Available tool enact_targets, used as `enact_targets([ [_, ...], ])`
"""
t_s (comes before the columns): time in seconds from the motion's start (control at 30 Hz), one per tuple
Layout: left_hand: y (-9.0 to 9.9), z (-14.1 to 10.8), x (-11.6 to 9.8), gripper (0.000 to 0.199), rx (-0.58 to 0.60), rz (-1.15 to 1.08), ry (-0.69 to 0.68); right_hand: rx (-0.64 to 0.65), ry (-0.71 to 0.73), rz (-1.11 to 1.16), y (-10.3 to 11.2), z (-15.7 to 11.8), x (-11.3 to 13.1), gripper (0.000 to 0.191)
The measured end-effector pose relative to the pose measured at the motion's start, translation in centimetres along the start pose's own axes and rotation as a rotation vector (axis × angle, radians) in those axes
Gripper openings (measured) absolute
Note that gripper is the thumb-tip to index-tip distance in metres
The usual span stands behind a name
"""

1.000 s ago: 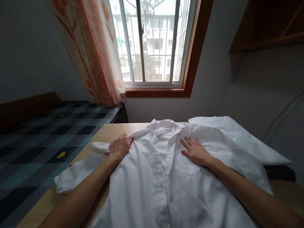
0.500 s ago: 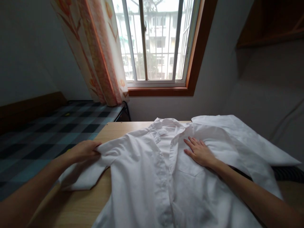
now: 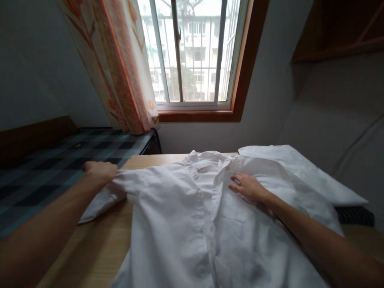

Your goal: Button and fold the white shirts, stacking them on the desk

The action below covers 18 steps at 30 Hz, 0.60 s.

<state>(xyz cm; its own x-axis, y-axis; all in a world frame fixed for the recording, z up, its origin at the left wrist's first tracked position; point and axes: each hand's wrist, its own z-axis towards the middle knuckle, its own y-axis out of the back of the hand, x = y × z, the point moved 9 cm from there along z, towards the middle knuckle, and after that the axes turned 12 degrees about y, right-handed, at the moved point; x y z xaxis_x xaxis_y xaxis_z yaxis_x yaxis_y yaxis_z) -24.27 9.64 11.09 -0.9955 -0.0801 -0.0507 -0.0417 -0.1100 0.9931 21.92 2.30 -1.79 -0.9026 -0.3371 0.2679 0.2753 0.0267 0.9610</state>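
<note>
A white button shirt [image 3: 171, 216] lies spread on a light wooden table, its collar toward the window and its front facing up. At the left, my left hand [image 3: 100, 172] is closed on the shirt's sleeve and pulls it taut near the shoulder; the rest of that sleeve hangs below the hand. My right hand [image 3: 247, 187] rests on the chest above the pocket, fingers apart and slightly bent, pressing on the cloth. The other sleeve [image 3: 312, 176] stretches out to the right.
Beyond the wooden table [image 3: 93, 248] at the left is a bed with a checked cover [image 3: 99, 142]. A patterned curtain [image 3: 120, 68] hangs by the window. A dark ribbed object [image 3: 357, 216] lies at the right, and a wooden shelf [image 3: 336, 54] is above.
My left hand has moved left and slightly up, drawing the sleeve with it. The fingers of my right hand are more bent than before. The view has shifted slightly.
</note>
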Motion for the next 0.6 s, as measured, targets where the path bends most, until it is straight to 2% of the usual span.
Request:
enact_targets([
  [0.03, 0.2, 0.4, -1.4, 0.018, -0.037, 0.109, 0.025, -0.040, -0.031, 0.080, 1.0, 0.9, -0.4, 0.040],
  [0.1, 0.5, 0.6, -6.4, 0.027, -0.117, 0.168, -0.030, -0.198, -0.139, 0.206, 3.5, 2.7, -1.7, 0.037],
  [0.17, -0.6, -0.1, -13.7, 0.036, -0.151, 0.157, -0.267, -0.366, -0.264, 0.260, 5.4, 4.2, -3.0, 0.041],
  [0.23, -2.9, -1.1, -20.8, 0.037, -0.099, 0.118, -0.516, -0.435, -0.346, 0.270, 5.7, 5.6, -3.6, 0.046],
  [0.3, -5.4, -1.2, -25.8, 0.040, -0.027, 0.052, -0.614, -0.443, -0.350, 0.265, 4.9, 6.8, -3.3, 0.047],
  [0.33, -6.7, -0.8, -27.5, 0.043, 0.024, 0.044, -0.619, -0.445, -0.339, 0.258, 4.5, 7.2, -3.0, 0.045],
  [0.4, -9.0, 0.6, -29.1, 0.050, 0.121, 0.063, -0.544, -0.447, -0.322, 0.245, 3.7, 7.5, -2.6, 0.033],
  [0.47, -10.1, 2.1, -29.3, 0.057, 0.163, 0.086, -0.451, -0.456, -0.323, 0.248, 3.3, 7.3, -2.6, 0.018],
  [0.53, -9.8, 3.3, -28.8, 0.062, 0.135, 0.083, -0.395, -0.484, -0.321, 0.257, 3.7, 6.9, -2.8, 0.013],
  [0.6, -8.1, 4.4, -27.6, 0.064, 0.065, -0.023, -0.332, -0.533, -0.327, 0.274, 4.5, 6.3, -3.4, 0.014],
])
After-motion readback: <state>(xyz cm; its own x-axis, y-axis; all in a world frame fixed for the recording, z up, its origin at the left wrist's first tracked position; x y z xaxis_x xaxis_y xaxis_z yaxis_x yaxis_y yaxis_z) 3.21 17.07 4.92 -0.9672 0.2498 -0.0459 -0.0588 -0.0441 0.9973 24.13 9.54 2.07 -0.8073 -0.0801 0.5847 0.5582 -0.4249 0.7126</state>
